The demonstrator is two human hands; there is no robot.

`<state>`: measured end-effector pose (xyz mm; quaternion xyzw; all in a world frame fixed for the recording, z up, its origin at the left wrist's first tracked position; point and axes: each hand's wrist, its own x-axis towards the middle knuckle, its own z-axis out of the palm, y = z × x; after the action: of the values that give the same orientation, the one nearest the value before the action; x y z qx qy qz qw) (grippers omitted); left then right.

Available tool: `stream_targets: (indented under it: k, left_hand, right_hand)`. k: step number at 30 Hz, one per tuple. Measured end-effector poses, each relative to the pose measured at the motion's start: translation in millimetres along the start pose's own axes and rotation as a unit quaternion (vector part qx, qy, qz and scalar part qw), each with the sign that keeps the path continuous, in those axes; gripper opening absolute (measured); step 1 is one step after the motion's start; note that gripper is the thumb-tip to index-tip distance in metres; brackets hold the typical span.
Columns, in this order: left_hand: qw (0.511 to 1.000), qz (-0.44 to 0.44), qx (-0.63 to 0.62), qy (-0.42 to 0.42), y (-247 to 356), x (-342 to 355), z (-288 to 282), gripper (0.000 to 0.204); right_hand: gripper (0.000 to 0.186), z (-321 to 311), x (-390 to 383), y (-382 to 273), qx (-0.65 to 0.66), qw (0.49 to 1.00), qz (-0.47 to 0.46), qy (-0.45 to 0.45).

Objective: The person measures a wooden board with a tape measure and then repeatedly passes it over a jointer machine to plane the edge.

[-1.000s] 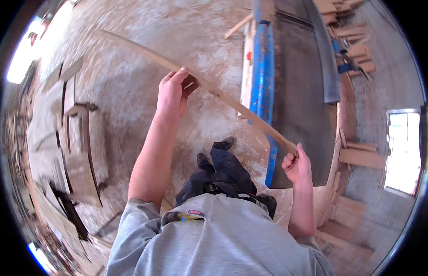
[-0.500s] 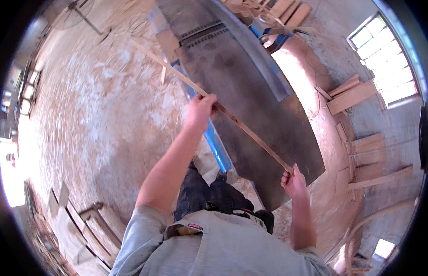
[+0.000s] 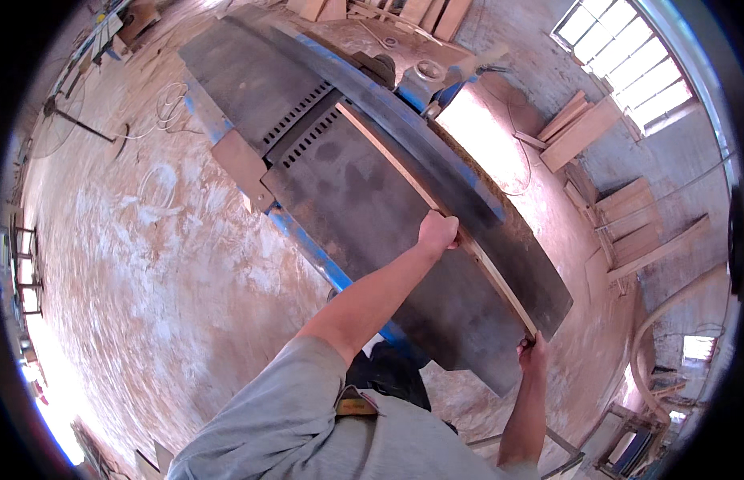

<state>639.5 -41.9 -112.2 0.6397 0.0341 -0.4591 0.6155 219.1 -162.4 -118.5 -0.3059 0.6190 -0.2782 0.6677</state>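
Left arm (image 3: 372,296) extended toward two o'clock, left hand (image 3: 439,230) clenched, right forearm (image 3: 525,416) pointing toward twelve o'clock, right hand (image 3: 534,354) curled closed

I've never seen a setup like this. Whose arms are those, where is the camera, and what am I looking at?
There is no robot here: these are a person's own bare hands. The camera is worn on the head and looks down, so the forearms come in from below; its wide fisheye lens bends straight edges. The long dark metal surface belongs to a machine with blue parts. Two rows of slots cross it, and a long raised bar runs lengthwise along it. The left hand grips a thin wooden strip partway along, and the right hand holds its near end. Whether the strip rests fully on the metal is hard to tell.
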Motion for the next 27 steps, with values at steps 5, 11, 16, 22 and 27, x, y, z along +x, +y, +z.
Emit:
stream_targets:
  k: [5,11,16,22,27]
  left_hand:
    - [0.995,0.013,0.094,0.009,17,18,6,0.032]
    - [0.963,0.095,0.213,0.134,17,45,26,0.029]
    - [0.942,0.136,0.257,0.169,22,47,32,0.030]
    - [0.930,0.142,0.249,0.230,24,38,45,0.041]
    - [0.927,0.139,0.264,0.228,23,46,45,0.044]
  right_hand:
    - [0.025,19,18,-8,-0.076,0.996,0.011,0.051]
    - [0.044,43,52,-32,-0.153,0.987,0.000,0.047]
    - [0.047,44,65,-38,-0.175,0.984,0.024,-0.022]
    - [0.048,40,49,-55,-0.365,0.930,0.032,-0.031]
    - [0.048,45,51,-58,-0.445,0.895,0.012,-0.011]
